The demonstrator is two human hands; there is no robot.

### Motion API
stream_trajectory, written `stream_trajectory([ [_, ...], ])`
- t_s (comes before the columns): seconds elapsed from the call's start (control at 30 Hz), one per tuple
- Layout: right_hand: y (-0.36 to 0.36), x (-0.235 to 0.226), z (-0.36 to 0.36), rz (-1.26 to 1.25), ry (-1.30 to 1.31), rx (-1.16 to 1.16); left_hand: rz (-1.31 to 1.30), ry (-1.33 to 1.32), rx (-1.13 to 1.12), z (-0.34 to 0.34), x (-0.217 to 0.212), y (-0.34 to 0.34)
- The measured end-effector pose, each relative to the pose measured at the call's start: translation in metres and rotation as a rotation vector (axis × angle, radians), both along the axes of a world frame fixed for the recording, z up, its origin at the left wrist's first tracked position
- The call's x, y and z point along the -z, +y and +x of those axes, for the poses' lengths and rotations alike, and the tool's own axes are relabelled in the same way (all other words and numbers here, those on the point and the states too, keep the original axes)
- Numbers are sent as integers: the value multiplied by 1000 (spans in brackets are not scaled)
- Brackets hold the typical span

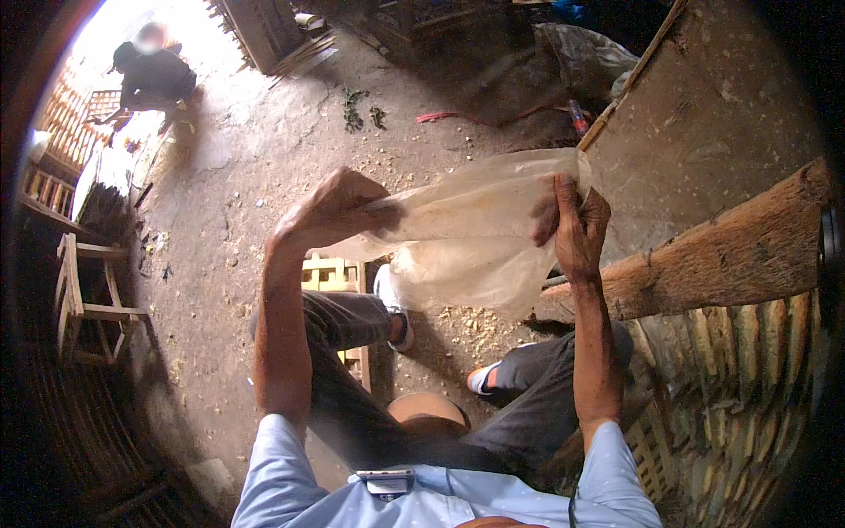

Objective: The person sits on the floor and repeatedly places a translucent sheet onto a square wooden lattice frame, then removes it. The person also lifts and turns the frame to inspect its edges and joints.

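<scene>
A crumpled, translucent plastic bag (475, 224) is stretched between my two hands above my knees. My left hand (348, 207) is closed on its left end, with the fingertips showing dimly through the film. At the other end, my right hand (576, 229) pinches the upper right edge, its thumb in front and its fingers seen faintly behind the plastic. The lower part of the bag hangs loose over the floor between my feet. Nothing can be made out inside it.
A light wooden slatted frame (330, 275) stands beside my left leg. A rough plank (713, 251) juts in from the right, above ribbed bamboo work (748, 370). A small wooden stool (97, 299) is at the left. Wood chips litter the floor; another person (154, 79) crouches far left.
</scene>
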State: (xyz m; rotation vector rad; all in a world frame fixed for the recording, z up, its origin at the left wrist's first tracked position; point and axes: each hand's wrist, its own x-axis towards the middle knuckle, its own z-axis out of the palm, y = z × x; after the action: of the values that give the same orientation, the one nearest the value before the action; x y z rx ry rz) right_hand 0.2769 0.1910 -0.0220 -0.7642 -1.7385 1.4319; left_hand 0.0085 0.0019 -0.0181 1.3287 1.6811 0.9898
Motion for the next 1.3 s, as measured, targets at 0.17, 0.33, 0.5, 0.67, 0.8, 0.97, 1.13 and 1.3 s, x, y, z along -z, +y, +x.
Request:
stream_trajectory([
  [0.17, -32, 4, -15, -10, 62, -290, 188, -65, -83, 48, 10, 24],
  [0.33, 27, 0, 9, 51, 88, 245, 19, 69, -222, 2, 10, 11],
  [0.5, 50, 14, 23, -114, -15, 123, 282, -6, -483, -19, -11, -13],
  [0.67, 51, 21, 23, 649, -246, 282, 556, -197, -263, -16, 10, 2],
  [0.8, 2, 2, -20, 1102, -236, 49, 448, -198, -117, 31, 10, 22],
  [0.97, -9, 10, -24, 515, -224, -339, 228, -284, -69, 55, -2, 40],
  [1.13, -9, 20, -20, 475, -194, -304, 169, 170, -153, 69, 10, 40],
  [1.3, 0, 13, -4, 106, -72, -66, -286, 332, -25, 57, -25, 35],
])
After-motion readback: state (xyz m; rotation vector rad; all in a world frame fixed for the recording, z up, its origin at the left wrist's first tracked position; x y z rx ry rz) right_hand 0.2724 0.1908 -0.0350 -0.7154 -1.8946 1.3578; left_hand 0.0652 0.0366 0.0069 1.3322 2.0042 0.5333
